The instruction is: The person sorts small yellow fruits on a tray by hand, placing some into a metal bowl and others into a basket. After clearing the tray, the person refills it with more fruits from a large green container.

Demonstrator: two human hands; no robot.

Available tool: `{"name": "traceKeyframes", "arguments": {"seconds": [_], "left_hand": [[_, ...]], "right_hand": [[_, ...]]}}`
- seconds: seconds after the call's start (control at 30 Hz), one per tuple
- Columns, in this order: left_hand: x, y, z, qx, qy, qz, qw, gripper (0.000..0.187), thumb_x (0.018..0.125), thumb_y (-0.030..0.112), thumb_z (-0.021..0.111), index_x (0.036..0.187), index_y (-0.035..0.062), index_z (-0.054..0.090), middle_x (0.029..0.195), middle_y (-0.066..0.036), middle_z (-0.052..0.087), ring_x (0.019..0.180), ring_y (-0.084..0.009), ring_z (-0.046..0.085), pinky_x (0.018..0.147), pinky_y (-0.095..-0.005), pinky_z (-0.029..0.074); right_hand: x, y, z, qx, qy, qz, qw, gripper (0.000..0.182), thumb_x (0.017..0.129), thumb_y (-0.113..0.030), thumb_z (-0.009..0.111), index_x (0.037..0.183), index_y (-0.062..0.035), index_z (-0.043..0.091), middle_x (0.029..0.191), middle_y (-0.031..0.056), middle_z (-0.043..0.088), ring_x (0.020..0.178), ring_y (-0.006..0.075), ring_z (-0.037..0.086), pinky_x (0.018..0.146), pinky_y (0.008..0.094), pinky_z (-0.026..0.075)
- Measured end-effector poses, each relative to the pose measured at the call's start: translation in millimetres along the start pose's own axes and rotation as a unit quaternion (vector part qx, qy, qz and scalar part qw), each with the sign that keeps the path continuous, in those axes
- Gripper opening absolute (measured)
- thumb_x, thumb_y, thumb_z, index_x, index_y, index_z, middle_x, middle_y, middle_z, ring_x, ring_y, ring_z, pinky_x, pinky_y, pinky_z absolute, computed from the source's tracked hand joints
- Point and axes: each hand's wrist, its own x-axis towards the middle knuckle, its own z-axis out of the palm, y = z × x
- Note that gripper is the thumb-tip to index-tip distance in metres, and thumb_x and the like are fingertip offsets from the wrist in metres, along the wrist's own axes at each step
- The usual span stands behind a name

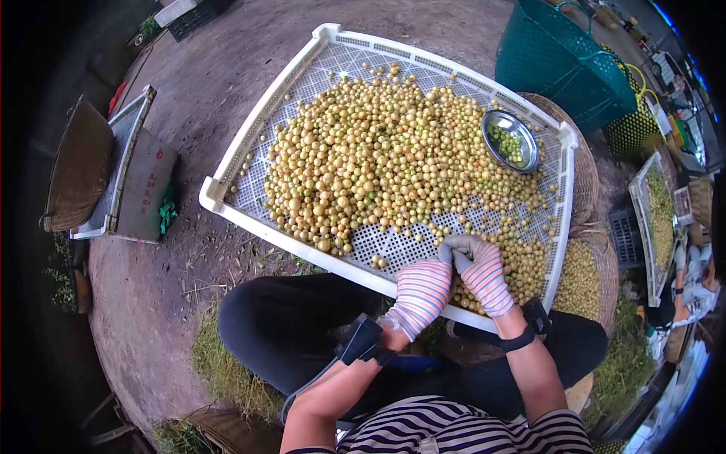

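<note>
A white mesh tray (261, 129) lies across the person's knees, heaped with small round yellow-green fruits (363, 151). At its right side a metal bowl (488, 135) holds some greener fruits. My left hand (423, 291) and my right hand (484, 274), both in striped gloves with grey fingertips, meet over the tray's near edge. The fingers of both are bent and pressed together. Whatever they hold, if anything, is hidden between the fingertips.
A woven basket (586, 276) of fruits sits under the tray's right side. Beyond are a green woven bag (560, 68) and a yellow-black bag (635, 125). Crates stand at left. At far right are another fruit tray (662, 219) and another person (699, 284). Stems (227, 363) lie on the ground.
</note>
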Motion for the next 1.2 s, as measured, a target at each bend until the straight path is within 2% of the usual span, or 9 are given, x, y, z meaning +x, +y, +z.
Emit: {"name": "traceKeyframes", "arguments": {"seconds": [0.37,0.5,0.77,0.8,0.9,1.0,1.1,1.13,1.2], "left_hand": [[6,-23,7,-0.071,-0.019,-0.048,0.996,0.034,0.084,0.032,0.065,0.101,0.0045,0.058,0.066,-0.016,0.062,0.065,-0.0355,0.064,0.057,-0.0484,0.049],[8,-17,-9,-0.113,-0.002,-0.078,0.991,0.037,0.086,0.033,0.065,0.109,0.0039,0.057,0.066,-0.016,0.062,0.061,-0.0344,0.063,0.054,-0.0466,0.047],[11,-26,4,-0.06,0.054,-0.001,0.997,0.022,0.087,0.025,0.064,0.096,0.006,0.058,0.063,-0.014,0.059,0.06,-0.0355,0.061,0.053,-0.0461,0.047],[12,-27,4,-0.064,0.06,0.001,0.996,0.021,0.087,0.025,0.064,0.093,0.0059,0.059,0.063,-0.015,0.059,0.06,-0.0357,0.061,0.054,-0.0461,0.047],[9,-27,3,-0.092,0.08,-0.021,0.992,0.021,0.088,0.026,0.064,0.084,0.0053,0.061,0.063,-0.015,0.06,0.06,-0.0362,0.061,0.056,-0.046,0.048],[9,-18,-9,-0.154,0.092,-0.078,0.981,0.027,0.09,0.029,0.063,0.081,0.0032,0.065,0.061,-0.015,0.061,0.058,-0.0338,0.062,0.056,-0.0443,0.049],[11,-21,5,-0.287,0.126,-0.119,0.942,0.025,0.09,0.028,0.063,0.092,0.0032,0.069,0.057,-0.01,0.06,0.053,-0.0257,0.061,0.055,-0.042,0.049],[14,-24,9,-0.373,0.091,-0.146,0.912,0.026,0.091,0.026,0.062,0.101,0.0038,0.07,0.055,-0.003,0.057,0.047,-0.0139,0.054,0.047,-0.0338,0.044],[14,-25,0,-0.571,0.019,-0.224,0.79,0.025,0.092,0.026,0.062,0.101,0.005,0.071,0.055,0.001,0.054,0.045,-0.0092,0.048,0.043,-0.0277,0.039]], "right_hand": [[57,16,2,-0.148,0.097,-0.088,0.98,0.017,0.082,-0.001,0.059,0.095,0.0023,0.069,0.081,0.0157,0.071,0.069,0.0221,0.068,0.067,0.0332,0.055],[73,-1,-12,-0.085,-0.02,0.012,0.996,0.021,0.081,-0.003,0.061,0.1,0.0014,0.069,0.079,0.0136,0.071,0.068,0.0171,0.068,0.063,0.0309,0.055],[47,-28,-5,-0.175,-0.159,-0.027,0.971,0.023,0.077,-0.005,0.06,0.097,-0.0002,0.07,0.07,0.007,0.066,0.062,0.0106,0.059,0.061,0.0289,0.051],[46,-29,-2,-0.173,-0.135,0.018,0.976,0.02,0.077,-0.005,0.06,0.094,-0.0026,0.071,0.073,0.0115,0.068,0.063,0.0175,0.063,0.062,0.033,0.052],[65,6,5,-0.32,0.061,-0.19,0.926,0.018,0.077,-0.005,0.06,0.091,-0.0043,0.071,0.077,0.0164,0.069,0.067,0.0283,0.066,0.064,0.0382,0.053],[92,18,-2,-0.257,0.083,-0.049,0.962,0.015,0.079,-0.008,0.062,0.09,-0.0042,0.07,0.079,0.0198,0.068,0.074,0.0351,0.067,0.07,0.0417,0.054],[101,6,3,-0.422,0.076,-0.053,0.902,0.015,0.08,-0.013,0.062,0.089,-0.0047,0.071,0.081,0.0218,0.067,0.079,0.0384,0.066,0.073,0.046,0.053],[103,0,3,-0.443,0.049,-0.025,0.895,0.015,0.079,-0.016,0.062,0.087,-0.0052,0.07,0.083,0.022,0.067,0.082,0.0394,0.066,0.076,0.0473,0.053],[104,-14,9,-0.501,0.012,-0.026,0.865,0.016,0.079,-0.017,0.063,0.088,-0.0067,0.071,0.084,0.0212,0.067,0.079,0.0385,0.066,0.074,0.0449,0.053]]}}
